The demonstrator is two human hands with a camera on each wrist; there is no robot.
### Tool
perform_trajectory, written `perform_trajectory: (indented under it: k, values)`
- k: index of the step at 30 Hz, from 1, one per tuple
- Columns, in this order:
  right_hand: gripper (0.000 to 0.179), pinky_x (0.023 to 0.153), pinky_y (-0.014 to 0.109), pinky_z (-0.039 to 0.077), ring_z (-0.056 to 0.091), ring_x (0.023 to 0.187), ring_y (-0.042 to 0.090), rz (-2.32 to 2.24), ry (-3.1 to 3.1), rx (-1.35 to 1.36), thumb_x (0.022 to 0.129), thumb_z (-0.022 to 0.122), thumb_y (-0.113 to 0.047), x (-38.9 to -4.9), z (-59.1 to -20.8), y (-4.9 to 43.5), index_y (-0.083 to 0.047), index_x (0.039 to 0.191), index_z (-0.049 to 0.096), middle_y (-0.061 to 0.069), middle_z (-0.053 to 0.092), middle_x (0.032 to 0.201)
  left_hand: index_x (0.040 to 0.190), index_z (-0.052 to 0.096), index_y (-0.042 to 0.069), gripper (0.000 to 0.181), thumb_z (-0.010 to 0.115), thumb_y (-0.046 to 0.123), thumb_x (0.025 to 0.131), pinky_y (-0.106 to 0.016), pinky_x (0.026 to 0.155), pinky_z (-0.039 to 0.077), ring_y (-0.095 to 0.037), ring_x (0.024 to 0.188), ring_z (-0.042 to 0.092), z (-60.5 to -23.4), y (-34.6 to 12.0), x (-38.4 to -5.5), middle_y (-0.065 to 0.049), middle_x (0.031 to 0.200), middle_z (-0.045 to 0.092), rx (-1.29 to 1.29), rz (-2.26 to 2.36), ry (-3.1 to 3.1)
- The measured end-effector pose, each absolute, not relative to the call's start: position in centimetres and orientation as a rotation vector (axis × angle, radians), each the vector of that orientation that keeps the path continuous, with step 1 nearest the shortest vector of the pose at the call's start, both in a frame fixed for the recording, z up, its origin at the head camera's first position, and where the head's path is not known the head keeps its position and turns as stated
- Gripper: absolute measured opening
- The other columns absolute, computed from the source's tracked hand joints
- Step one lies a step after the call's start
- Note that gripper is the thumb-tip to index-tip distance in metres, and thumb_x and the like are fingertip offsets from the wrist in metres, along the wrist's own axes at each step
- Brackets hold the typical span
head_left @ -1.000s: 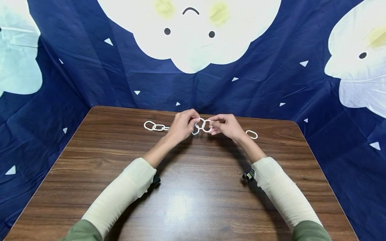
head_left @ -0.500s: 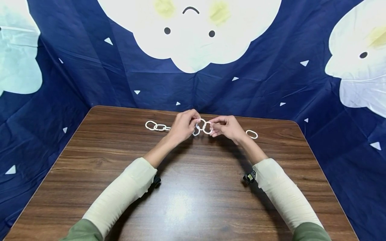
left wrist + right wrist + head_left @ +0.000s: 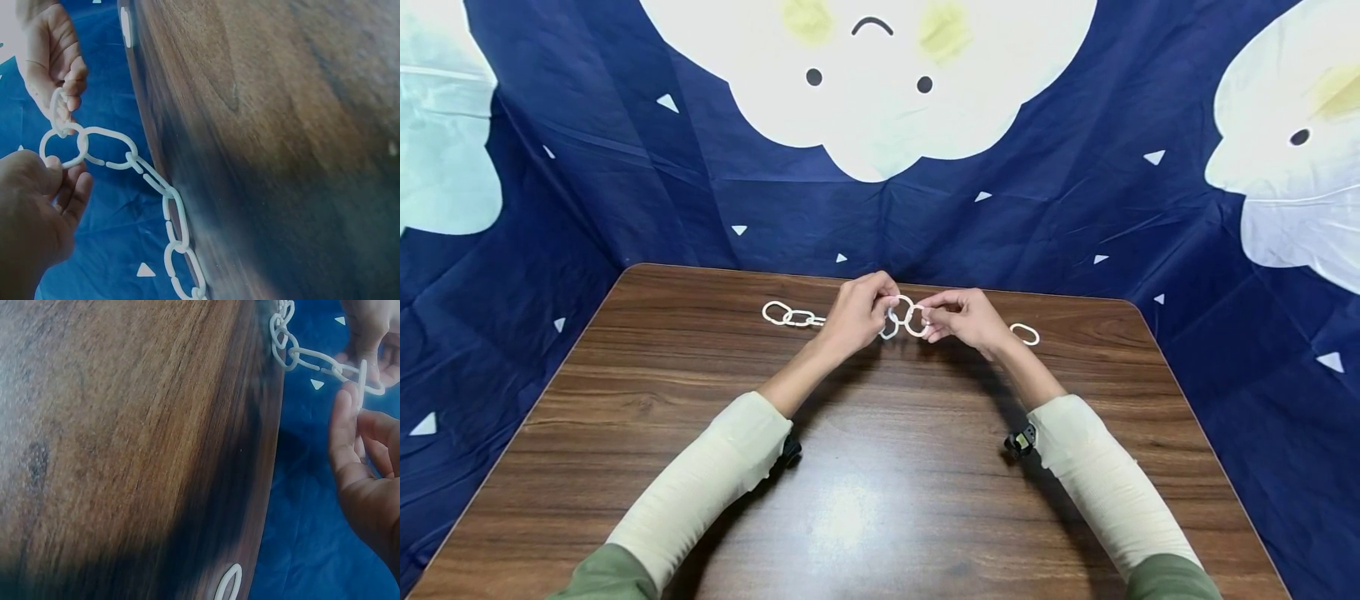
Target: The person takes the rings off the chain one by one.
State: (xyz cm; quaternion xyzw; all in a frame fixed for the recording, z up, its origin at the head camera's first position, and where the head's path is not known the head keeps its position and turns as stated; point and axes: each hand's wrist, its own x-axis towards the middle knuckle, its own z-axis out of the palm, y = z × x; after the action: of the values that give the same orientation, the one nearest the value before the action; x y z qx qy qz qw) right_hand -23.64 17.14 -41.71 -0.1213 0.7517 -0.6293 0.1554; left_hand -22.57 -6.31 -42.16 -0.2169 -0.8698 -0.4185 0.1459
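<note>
A chain of white plastic links (image 3: 797,323) runs along the table's far side, partly hidden behind my left hand (image 3: 850,315). That hand pinches a link (image 3: 42,145) near the chain's right end between thumb and fingers, lifted off the table. My right hand (image 3: 964,317) pinches another white link (image 3: 361,387), which passes through the one in my left hand. In the left wrist view, several linked pieces (image 3: 181,215) hang down from my left hand to the table edge. Small gaps show in some links.
One loose white link (image 3: 1030,343) lies on the brown wooden table (image 3: 880,417), right of my right hand. Close behind the table's far edge hangs a dark blue cloth (image 3: 1045,225) with white clouds and triangles.
The chain's left end has slid slightly right. My right hand and its link have shifted slightly right and down; both hands keep their pinch.
</note>
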Motion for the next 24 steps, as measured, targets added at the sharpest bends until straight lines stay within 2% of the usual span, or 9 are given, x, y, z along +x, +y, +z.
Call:
perform_trajectory:
  k: [3, 9, 15, 24]
  values:
    - [0.032, 0.071, 0.029, 0.069, 0.079, 0.071, 0.014, -1.797, 2.154, -0.353, 0.107, 0.067, 0.007, -23.59, -41.77, 17.16, 0.022, 0.136, 0.067, 0.024, 0.078, 0.097, 0.102, 0.074, 0.005, 0.004, 0.076, 0.003, 0.105, -0.039, 0.083, 0.059, -0.023, 0.088, 0.071, -42.03, -6.24, -22.53, -0.01, 0.098, 0.079, -0.625, -1.217, -2.504]
    - [0.03, 0.071, 0.029, 0.068, 0.077, 0.072, 0.013, -1.781, 2.147, -0.38, 0.107, 0.069, 0.006, -23.39, -41.86, 17.14, 0.019, 0.134, 0.07, 0.022, 0.078, 0.097, 0.101, 0.074, 0.004, 0.004, 0.076, 0.001, 0.104, -0.04, 0.084, 0.059, -0.024, 0.089, 0.071, -42.03, -6.2, -22.48, -0.011, 0.098, 0.08, -0.622, -1.204, -2.509]
    - [0.029, 0.07, 0.027, 0.067, 0.074, 0.072, 0.011, -1.752, 2.154, -0.418, 0.107, 0.069, 0.005, -23.19, -41.9, 17.18, 0.019, 0.133, 0.07, 0.006, 0.078, 0.09, 0.101, 0.074, 0.004, 0.005, 0.076, 0.001, 0.104, -0.039, 0.083, 0.059, -0.024, 0.088, 0.071, -42.06, -6.11, -22.47, -0.011, 0.097, 0.079, -0.625, -1.2, -2.507]
    - [0.027, 0.071, 0.025, 0.064, 0.07, 0.075, 0.009, -1.658, 2.215, -0.506, 0.109, 0.067, 0.003, -22.91, -41.83, 17.17, 0.014, 0.133, 0.073, 0.008, 0.078, 0.094, 0.099, 0.074, 0.005, 0.006, 0.077, 0.001, 0.103, -0.04, 0.083, 0.059, -0.023, 0.087, 0.07, -42.07, -5.86, -22.47, -0.01, 0.095, 0.078, -0.629, -1.215, -2.507]
